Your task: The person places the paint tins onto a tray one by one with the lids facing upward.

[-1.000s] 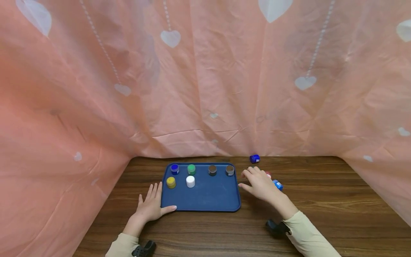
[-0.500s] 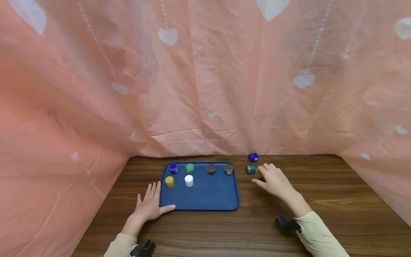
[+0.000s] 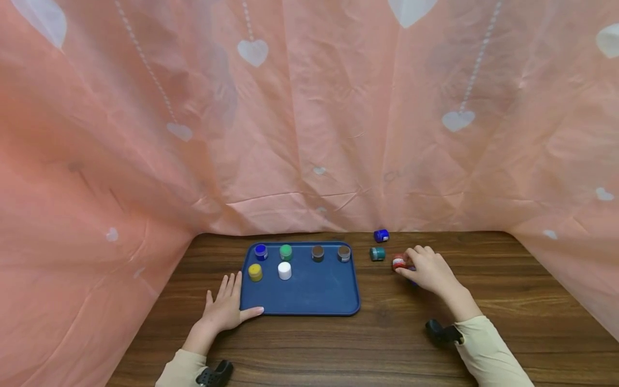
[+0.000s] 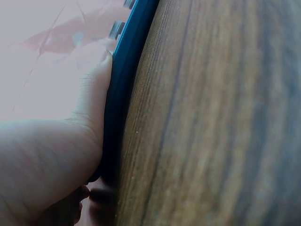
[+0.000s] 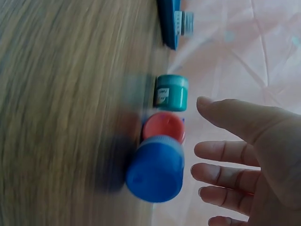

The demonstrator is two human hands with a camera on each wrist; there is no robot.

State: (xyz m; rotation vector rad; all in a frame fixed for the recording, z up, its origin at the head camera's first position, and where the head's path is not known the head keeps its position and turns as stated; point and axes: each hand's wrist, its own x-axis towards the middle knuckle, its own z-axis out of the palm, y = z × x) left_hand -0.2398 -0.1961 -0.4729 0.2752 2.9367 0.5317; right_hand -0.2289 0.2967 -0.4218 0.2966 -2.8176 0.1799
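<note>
The left hand (image 3: 223,312) lies flat on the table (image 3: 387,344), fingers straight, thumb against the blue tray (image 3: 309,293). The right hand (image 3: 430,271), fingers loosely spread and gripping nothing, hovers over a red pot (image 3: 398,262) lying beside a teal pot (image 3: 377,253). Since a moment ago, the right hand has moved rightward, uncovering the red pot.

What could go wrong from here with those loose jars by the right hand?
1. The red jar and blue jar sit touching; the right hand, open above them, might knock one while taking the other.
2. The teal jar stands close by and could get bumped too.
3. The left hand only rests at the tray edge, so a nudge may shift the tray.
</note>
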